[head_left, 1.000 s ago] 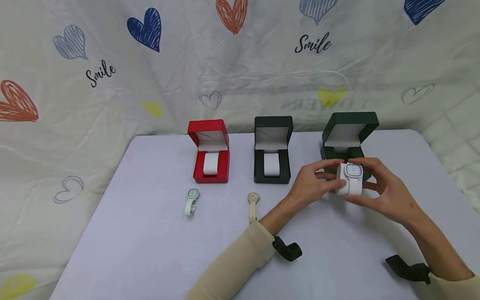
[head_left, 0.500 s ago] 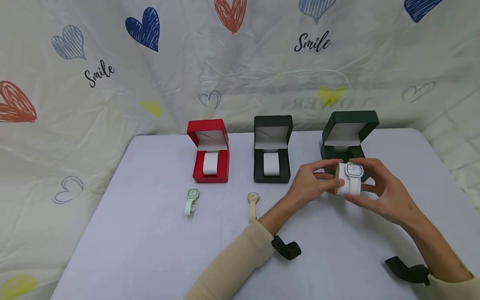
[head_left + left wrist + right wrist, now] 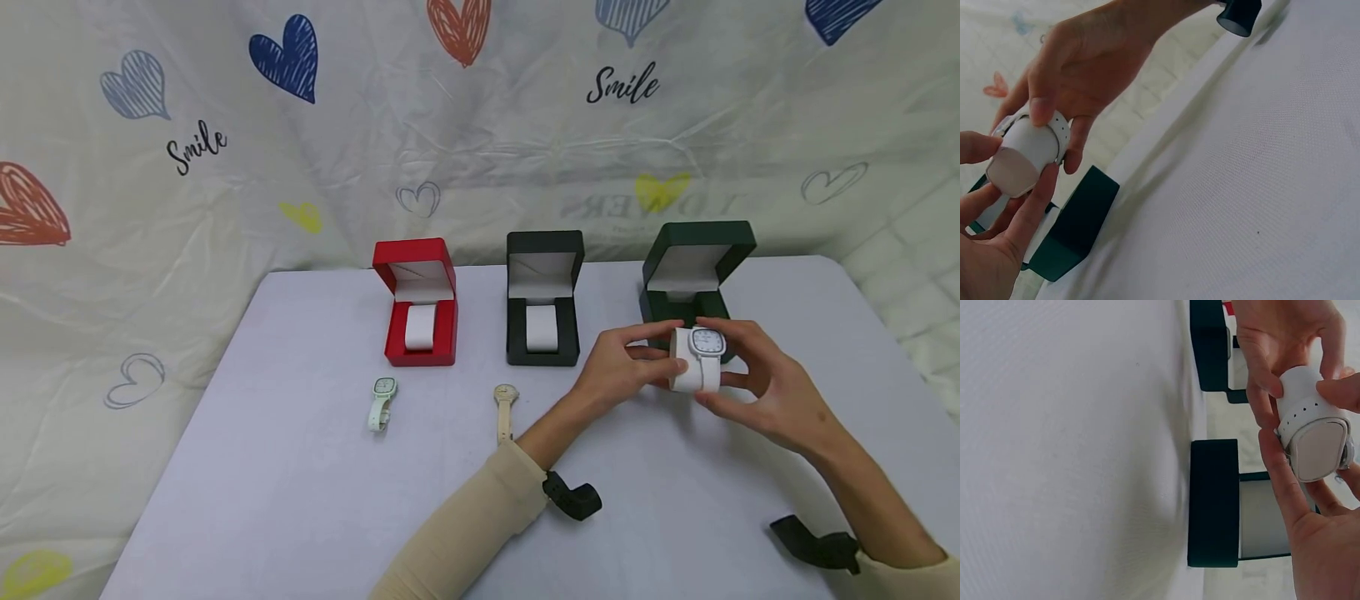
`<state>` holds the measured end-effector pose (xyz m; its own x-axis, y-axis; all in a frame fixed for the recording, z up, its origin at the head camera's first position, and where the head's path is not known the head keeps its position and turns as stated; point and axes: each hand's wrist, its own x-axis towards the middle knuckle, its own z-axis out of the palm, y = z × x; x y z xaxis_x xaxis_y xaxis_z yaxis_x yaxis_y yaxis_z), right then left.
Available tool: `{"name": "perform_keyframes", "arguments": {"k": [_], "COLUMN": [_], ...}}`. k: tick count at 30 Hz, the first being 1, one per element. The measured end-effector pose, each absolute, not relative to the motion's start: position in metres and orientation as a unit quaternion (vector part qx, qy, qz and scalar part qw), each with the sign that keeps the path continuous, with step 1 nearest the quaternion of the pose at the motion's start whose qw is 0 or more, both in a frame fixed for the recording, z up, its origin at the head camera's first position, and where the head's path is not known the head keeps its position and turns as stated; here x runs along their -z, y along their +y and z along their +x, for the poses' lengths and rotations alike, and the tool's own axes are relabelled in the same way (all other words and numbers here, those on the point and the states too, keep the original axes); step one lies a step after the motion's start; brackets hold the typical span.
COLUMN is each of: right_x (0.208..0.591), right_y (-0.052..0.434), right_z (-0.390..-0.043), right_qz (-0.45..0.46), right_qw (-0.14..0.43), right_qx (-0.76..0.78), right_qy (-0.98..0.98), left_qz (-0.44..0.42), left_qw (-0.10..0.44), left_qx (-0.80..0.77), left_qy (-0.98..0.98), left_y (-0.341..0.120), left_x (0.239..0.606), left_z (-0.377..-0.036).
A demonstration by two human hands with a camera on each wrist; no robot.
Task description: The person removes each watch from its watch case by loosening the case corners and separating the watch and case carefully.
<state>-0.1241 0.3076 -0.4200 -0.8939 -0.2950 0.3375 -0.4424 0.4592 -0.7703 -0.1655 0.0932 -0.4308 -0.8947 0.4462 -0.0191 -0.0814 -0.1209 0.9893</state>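
Observation:
A white watch (image 3: 707, 343) with a squarish face is wrapped round a white watch pillow (image 3: 682, 371). My left hand (image 3: 618, 367) pinches the pillow's left end between thumb and fingers. On the other side, my right hand (image 3: 772, 379) grips the strap and pillow, its thumb below and index finger above. Both hold it up in front of the open green watch box (image 3: 697, 250), whose lower part they partly hide. In the right wrist view the strap (image 3: 1315, 411) shows a row of small holes, and the pillow's flat end (image 3: 1319, 452) faces that camera.
An open red box (image 3: 422, 333) and an open black box (image 3: 542, 333) each hold a white pillow. In front lie a pale green watch (image 3: 382, 404) and a beige watch (image 3: 506, 408), the latter partly behind the left sleeve. A heart-printed cloth (image 3: 480, 150) hangs behind the white table (image 3: 300, 467).
Both hands keep holding the watch and pillow in nearly the same place. The right thumb has shifted slightly along the strap's lower edge.

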Motion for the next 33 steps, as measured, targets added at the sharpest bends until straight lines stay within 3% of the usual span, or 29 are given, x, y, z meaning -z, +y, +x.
{"name": "perform_keyframes", "arguments": {"k": [21, 33], "right_x": [0.4216, 0.4237], "right_y": [0.307, 0.3076], "right_z": [-0.1221, -0.1223], "right_qz": [0.17, 0.192], "right_qw": [0.072, 0.078], "right_qx": [-0.507, -0.495], "right_qy": [-0.842, -0.844], "left_qz": [0.152, 0.143], "left_qw": [0.17, 0.173], "left_qx": [-0.728, -0.725], "left_qy": [0.646, 0.651], "left_y": [0.0923, 0.0914], "left_x": [0.43, 0.4312], "left_z": [-0.1648, -0.1655]}}
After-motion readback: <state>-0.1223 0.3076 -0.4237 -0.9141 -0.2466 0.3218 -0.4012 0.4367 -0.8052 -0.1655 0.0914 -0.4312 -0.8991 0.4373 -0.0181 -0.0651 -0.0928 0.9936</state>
